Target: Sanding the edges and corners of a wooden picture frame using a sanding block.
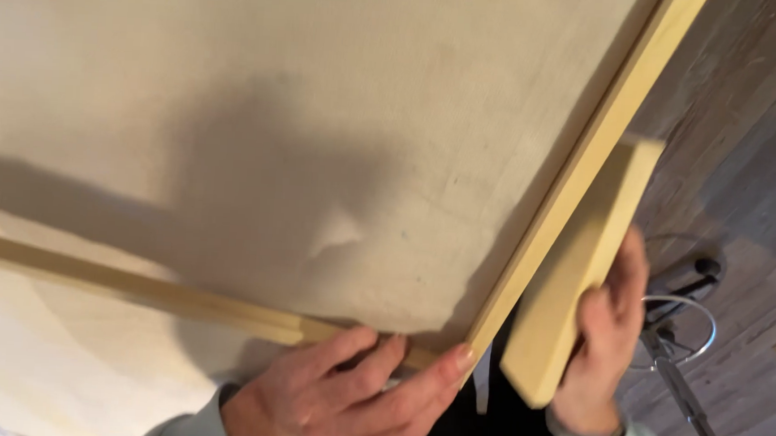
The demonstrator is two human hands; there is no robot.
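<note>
From my remote view, the only supporting surface I can make out is the dark brown wooden plank floor (pixel 752 133) on the right. Directly on it stands a metal stool with a chrome ring footrest (pixel 682 330), its slanted leg (pixel 695 412) reaching down toward the lower right corner.

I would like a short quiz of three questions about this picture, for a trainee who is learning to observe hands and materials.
1. True or false: the right hand holds a loose wooden block.
2. Where does the left hand rest?
3. Multiple choice: the sheet stretched over the wooden frame is A) pale canvas, B) black plastic, C) clear glass.

Key
1. True.
2. On the corner where two frame bars meet, thumb against the side bar.
3. A.
</note>
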